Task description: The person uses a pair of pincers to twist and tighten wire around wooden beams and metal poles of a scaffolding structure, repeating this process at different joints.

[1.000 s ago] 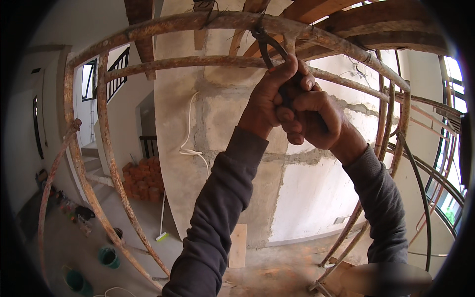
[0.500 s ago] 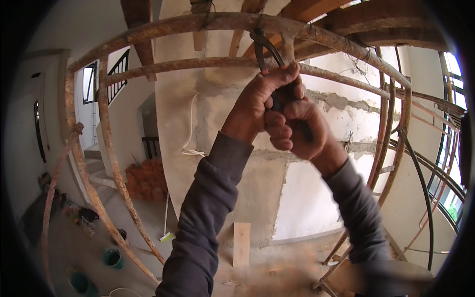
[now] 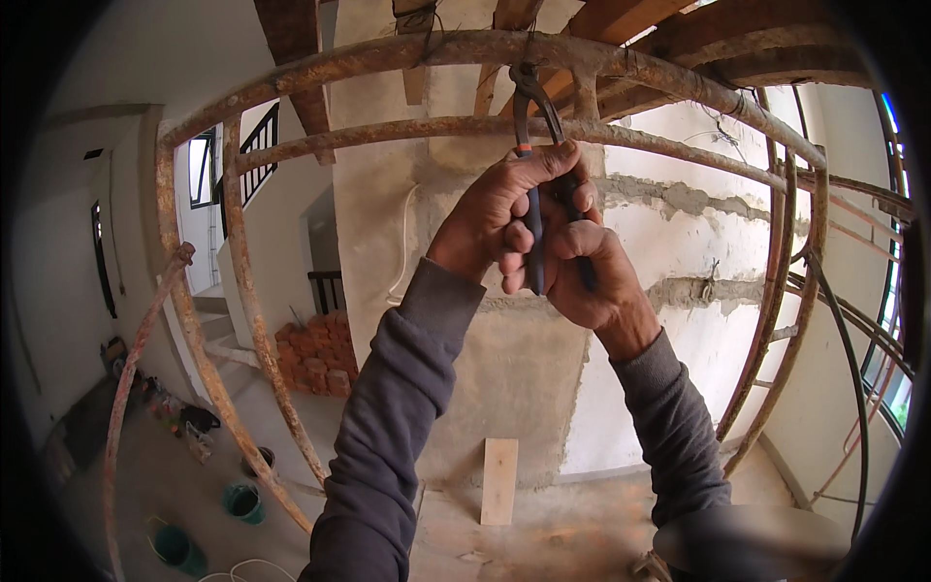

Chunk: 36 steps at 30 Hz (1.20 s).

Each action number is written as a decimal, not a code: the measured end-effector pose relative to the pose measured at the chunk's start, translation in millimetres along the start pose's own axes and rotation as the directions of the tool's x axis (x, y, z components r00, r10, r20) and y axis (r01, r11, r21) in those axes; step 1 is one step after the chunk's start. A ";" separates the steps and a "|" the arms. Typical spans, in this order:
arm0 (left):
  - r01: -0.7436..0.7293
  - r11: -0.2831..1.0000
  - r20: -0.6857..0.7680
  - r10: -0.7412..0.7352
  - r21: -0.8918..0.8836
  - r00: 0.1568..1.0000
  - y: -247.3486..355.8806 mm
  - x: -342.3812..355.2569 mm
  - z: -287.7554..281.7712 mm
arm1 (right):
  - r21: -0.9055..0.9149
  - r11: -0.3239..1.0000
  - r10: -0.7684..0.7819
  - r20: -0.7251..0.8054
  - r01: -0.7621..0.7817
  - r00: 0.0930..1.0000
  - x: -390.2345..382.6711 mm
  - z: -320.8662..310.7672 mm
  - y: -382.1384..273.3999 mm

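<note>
Both hands are raised in front of me, holding long-handled pincers (image 3: pixel 525 85) with dark grips and a touch of orange on them. The jaws point up against the underside of the upper rusty scaffold pipe (image 3: pixel 465 46), where a dark wire tie (image 3: pixel 530 39) wraps it; whether they bite the wire is too small to tell. My left hand (image 3: pixel 495 209) is closed round the left handle, thumb reaching across the top. My right hand (image 3: pixel 606 276) lies around the right handle with a looser grip, its palm partly showing. The handles stand slightly apart, their ends showing below the fingers.
A lower scaffold rail (image 3: pixel 388 128) passes behind the pincers. Wooden beams (image 3: pixel 718 48) run overhead. Beyond stands a partly plastered wall (image 3: pixel 485 378), with a plank (image 3: pixel 499 482) upright at its foot. Stacked bricks (image 3: pixel 318 354) and green buckets (image 3: pixel 243 503) are below left. A blurred round shape (image 3: pixel 752 543) sits lower right.
My right hand has loosened from a fist and dropped a little, so the handles now show below the fingers. The pincers stand more upright. The whole view has shifted slightly.
</note>
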<state>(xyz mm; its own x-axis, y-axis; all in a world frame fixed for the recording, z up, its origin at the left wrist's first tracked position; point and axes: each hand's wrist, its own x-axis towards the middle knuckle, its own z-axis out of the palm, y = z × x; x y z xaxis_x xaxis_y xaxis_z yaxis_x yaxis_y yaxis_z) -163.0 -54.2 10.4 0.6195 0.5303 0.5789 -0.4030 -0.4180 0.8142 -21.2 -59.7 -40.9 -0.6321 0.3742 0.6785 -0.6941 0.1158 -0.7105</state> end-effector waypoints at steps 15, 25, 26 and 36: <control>-0.165 0.984 0.077 0.170 -0.068 0.982 -2.8 5.2 16.3 | -0.226 0.965 0.154 0.070 -0.135 0.986 -6.6 8.2 -47.1; -0.165 0.966 0.088 0.185 -0.201 0.979 -7.8 18.4 7.7 | -0.169 0.972 0.156 -0.051 -0.162 0.986 -6.3 3.9 -41.7; -0.176 0.959 0.024 0.185 -0.224 0.982 -22.6 16.9 5.5 | 0.028 0.997 0.079 -0.041 -0.078 0.996 -11.9 3.1 -23.2; -0.099 0.986 -0.011 0.098 -0.135 0.995 -14.9 12.5 -2.8 | 0.070 0.998 -0.001 -0.064 0.006 0.998 -4.4 -0.9 1.2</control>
<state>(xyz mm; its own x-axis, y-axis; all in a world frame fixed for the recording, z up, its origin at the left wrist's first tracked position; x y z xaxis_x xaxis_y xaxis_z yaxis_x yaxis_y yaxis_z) -151.1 -39.4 5.7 0.5693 0.4950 0.6564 -0.5491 -0.3653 0.7517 -19.0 -60.4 -44.8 -0.6078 0.4322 0.6662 -0.7203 0.0531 -0.6916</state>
